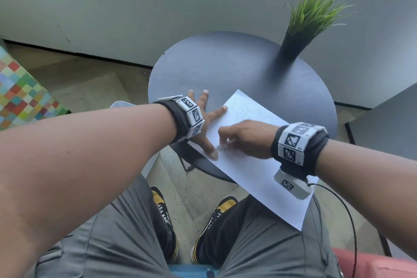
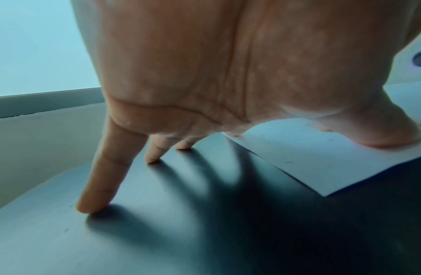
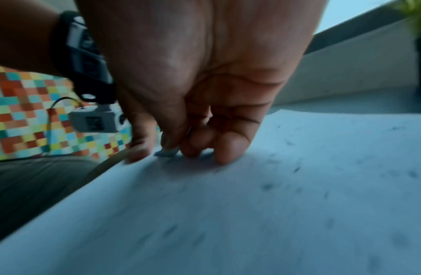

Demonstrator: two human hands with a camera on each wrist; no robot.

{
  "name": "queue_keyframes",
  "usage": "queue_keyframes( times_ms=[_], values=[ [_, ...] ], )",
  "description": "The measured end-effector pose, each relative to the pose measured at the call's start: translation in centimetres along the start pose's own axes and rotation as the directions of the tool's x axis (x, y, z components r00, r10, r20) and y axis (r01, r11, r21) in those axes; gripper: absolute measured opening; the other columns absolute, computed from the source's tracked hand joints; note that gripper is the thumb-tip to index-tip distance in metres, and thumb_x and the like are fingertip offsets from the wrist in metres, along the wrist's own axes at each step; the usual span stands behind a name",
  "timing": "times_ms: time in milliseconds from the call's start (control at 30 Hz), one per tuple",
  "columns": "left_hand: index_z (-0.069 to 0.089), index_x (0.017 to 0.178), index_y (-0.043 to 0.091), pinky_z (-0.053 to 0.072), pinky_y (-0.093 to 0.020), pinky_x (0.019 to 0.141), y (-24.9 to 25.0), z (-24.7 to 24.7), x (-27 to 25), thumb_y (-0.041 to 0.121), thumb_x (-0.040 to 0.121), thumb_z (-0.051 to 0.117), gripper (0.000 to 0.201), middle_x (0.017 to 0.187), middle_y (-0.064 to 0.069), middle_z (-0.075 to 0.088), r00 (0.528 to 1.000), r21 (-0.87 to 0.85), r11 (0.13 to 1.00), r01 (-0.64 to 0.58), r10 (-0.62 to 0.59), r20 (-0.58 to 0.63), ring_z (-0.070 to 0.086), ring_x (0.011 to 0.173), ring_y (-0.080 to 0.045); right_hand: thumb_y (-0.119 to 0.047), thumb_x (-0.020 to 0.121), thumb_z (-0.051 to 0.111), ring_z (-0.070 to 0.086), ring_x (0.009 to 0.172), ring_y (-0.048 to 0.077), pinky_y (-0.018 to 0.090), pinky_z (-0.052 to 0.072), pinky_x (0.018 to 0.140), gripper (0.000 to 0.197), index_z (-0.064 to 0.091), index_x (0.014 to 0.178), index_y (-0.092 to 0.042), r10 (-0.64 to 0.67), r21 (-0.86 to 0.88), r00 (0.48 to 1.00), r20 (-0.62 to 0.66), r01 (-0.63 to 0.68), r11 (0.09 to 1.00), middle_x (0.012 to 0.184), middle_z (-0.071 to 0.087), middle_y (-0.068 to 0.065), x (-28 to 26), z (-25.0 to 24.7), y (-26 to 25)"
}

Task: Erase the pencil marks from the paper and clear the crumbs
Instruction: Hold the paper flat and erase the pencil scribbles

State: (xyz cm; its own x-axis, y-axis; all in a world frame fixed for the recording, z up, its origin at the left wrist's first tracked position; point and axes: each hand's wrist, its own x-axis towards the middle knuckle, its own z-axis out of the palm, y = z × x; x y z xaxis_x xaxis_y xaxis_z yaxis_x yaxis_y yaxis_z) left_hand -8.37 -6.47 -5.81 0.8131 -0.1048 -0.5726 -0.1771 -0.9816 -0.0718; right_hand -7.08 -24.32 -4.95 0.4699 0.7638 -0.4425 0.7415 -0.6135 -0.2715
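Note:
A white paper [image 1: 259, 165] lies slanted on the round dark table [image 1: 225, 67], and its near end hangs past the table edge over my lap. Faint pencil marks [image 1: 246, 108] show on its far part. My left hand [image 1: 206, 124] is spread flat: the thumb [image 2: 381, 137] and forefinger press the paper's left edge [image 2: 322, 167], and the other fingers rest on the table [image 2: 157, 232]. My right hand [image 1: 225, 140] has its fingers curled, pinching a small white eraser [image 3: 166, 153] against the paper close to the left thumb. Dark crumbs [image 3: 267, 186] lie scattered on the sheet.
A grass plant in a tall black pot [image 1: 291, 47] stands at the table's far right. A checkered, many-coloured seat [image 1: 22, 97] is to the left on the floor side. A thin cable [image 1: 347, 210] hangs from my right wrist.

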Motion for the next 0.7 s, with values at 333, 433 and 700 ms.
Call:
queue_keyframes(
  times_ms=[333,433,700],
  values=[
    [-0.026,0.145,0.052,0.013,-0.069,0.111,0.1,0.0,0.2,0.098,0.038,0.059,0.144,0.158,-0.014,-0.031,1.0,0.019,1.0,0.003,-0.002,-0.017,-0.016,0.143,-0.054,-0.027,0.099,0.043,0.054,0.088,0.028,0.04,0.047,0.077,0.01,0.047,0.105,-0.02,0.03,-0.083,0.998,-0.055,-0.035,0.996,0.095,0.061,0.004,-0.6,0.3,0.6],
    [-0.027,0.143,0.053,0.014,-0.071,0.111,0.0,0.1,0.3,0.099,0.035,0.057,0.144,0.159,-0.013,-0.03,1.0,0.017,1.0,0.003,-0.003,-0.017,-0.015,0.143,-0.054,-0.038,0.102,0.038,0.051,0.078,0.03,0.04,0.047,0.072,0.021,0.04,0.096,-0.017,0.084,-0.107,0.98,-0.183,-0.105,0.989,0.083,0.053,0.003,-0.9,0.2,1.2],
    [-0.026,0.142,0.054,0.014,-0.071,0.112,0.0,0.3,0.6,0.099,0.033,0.058,0.145,0.158,-0.013,-0.031,1.0,0.015,1.0,-0.002,0.002,-0.023,-0.014,0.143,-0.055,-0.033,0.101,0.041,0.055,0.08,0.031,0.037,0.043,0.066,0.016,0.042,0.099,-0.018,0.082,-0.077,0.98,-0.183,-0.098,0.992,0.088,0.059,0.007,-0.7,0.3,0.8]
  ],
)
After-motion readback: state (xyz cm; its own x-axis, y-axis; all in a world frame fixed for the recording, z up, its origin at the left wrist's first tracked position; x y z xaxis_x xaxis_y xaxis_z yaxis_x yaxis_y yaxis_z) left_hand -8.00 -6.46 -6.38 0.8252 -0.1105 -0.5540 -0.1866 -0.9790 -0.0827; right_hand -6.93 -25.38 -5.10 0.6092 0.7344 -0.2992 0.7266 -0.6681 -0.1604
